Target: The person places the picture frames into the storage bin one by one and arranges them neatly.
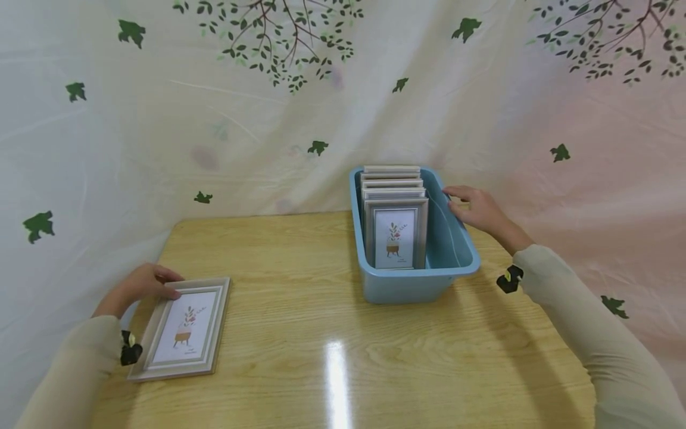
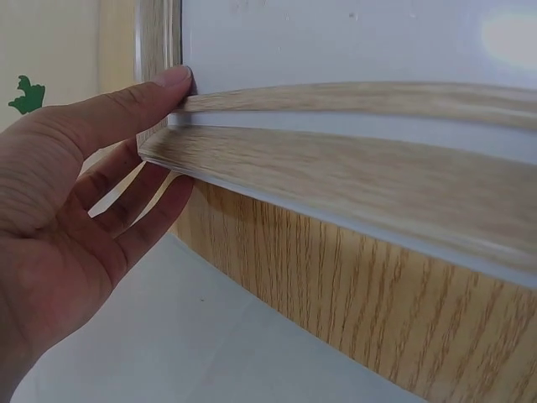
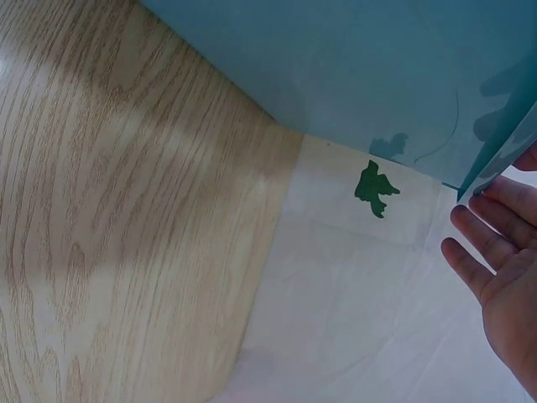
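In the head view, my left hand (image 1: 140, 288) holds the upper left corner of a picture frame (image 1: 219, 322) lying face up on the table. The left wrist view shows the thumb on the face of the wood-grain frame (image 2: 361, 164) and the other fingers beneath its edge. The frame holds a print of a potted plant. My right hand (image 1: 479, 208) is at the right rim of a blue plastic bin (image 1: 409, 289), its fingers at the rim. Part of that hand is cut off in the right wrist view. Several similar picture frames (image 1: 423, 229) stand upright in a row along the bin's left side.
Both the bin and the loose frame rest on a wood-grain table (image 1: 284, 310). A pale curtain (image 1: 257, 161) with leaf prints hangs behind the table and down its sides. Light glares off the table's front middle.
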`<action>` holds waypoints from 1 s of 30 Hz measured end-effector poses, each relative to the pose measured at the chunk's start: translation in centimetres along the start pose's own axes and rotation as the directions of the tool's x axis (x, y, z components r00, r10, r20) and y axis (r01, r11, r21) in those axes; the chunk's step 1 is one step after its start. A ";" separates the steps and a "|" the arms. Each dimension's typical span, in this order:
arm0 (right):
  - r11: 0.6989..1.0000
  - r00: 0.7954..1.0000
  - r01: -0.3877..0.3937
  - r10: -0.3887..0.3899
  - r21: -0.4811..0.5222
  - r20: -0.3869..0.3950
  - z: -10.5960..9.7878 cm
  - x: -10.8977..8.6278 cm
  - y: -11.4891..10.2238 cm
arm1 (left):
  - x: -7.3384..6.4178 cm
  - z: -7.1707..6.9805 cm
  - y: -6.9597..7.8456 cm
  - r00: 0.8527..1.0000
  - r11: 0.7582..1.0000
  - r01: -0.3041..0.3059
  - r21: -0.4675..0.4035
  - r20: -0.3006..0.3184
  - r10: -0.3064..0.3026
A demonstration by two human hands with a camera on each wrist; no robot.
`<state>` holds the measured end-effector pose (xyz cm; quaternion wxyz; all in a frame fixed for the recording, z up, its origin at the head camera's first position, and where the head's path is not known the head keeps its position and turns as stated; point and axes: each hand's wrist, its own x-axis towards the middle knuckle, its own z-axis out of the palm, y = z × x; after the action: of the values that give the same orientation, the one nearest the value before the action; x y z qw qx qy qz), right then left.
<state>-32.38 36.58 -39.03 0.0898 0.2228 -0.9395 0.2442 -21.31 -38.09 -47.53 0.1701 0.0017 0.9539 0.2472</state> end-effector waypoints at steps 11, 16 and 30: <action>1.000 1.000 0.011 -0.011 0.010 0.005 0.2 0.3 -0.3 | -0.4 0.0 -0.3 0.999 1.000 -0.004 -0.001 -0.050 0.004; 1.000 1.000 0.010 -0.010 0.015 0.016 -0.1 0.5 -0.5 | -0.3 -0.3 -0.3 0.997 1.000 -0.009 0.008 -0.071 0.009; 1.000 0.999 -0.026 0.026 -0.003 0.025 -0.2 -0.4 -0.5 | 0.5 -1.0 0.9 0.999 0.994 -0.005 -0.111 0.048 0.010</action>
<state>-31.79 36.40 -38.79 0.0753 0.2134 -0.9438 0.2411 -22.22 -37.75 -46.42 0.1921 0.0017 0.9342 0.3005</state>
